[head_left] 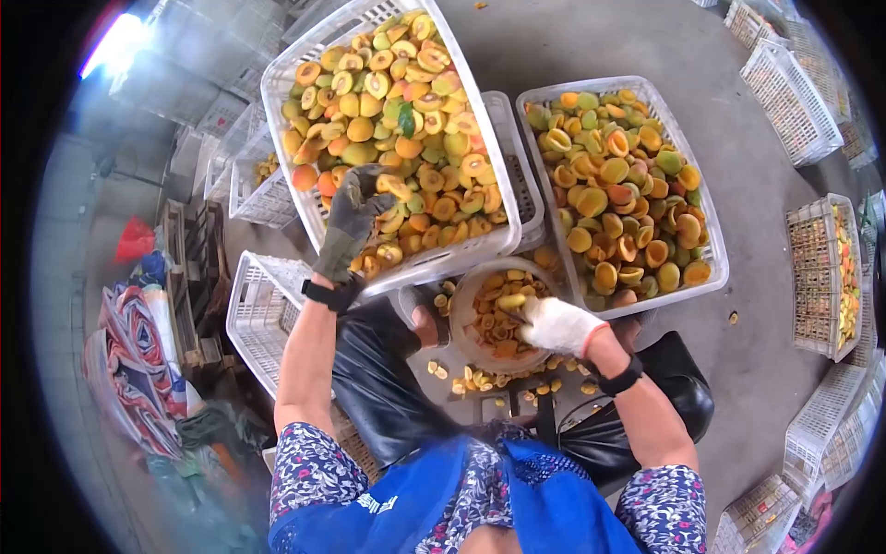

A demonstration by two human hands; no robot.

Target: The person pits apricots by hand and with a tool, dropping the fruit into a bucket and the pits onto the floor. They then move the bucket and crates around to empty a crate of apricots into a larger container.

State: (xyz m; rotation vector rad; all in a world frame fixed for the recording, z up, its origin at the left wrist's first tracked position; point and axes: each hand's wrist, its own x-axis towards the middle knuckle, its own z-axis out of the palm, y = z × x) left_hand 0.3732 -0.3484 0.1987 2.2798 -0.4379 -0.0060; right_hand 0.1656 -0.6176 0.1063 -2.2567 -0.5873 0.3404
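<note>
My left hand [355,217], in a dark grey glove, is at the left part of a white crate [513,208] full of halved yellow-orange fruit [377,85]. Its fingers are closed round a fruit half [394,187]. In a white glove, my right hand [558,326] is over a round bowl [459,319] that holds small fruit pieces and pits. A yellow fruit piece [510,301] shows at its fingertips, beside a thin dark tool too small to make out. Right of the bowl, a second white crate [723,242] holds hollow fruit halves [616,171].
Fruit scraps [475,379] lie on the floor below the bowl, between my knees. An empty-looking white crate [268,309] stands by my left knee. Wooden pallets [189,277] and bundled sheeting [138,351] are at the left. More crates [792,106] line the right side.
</note>
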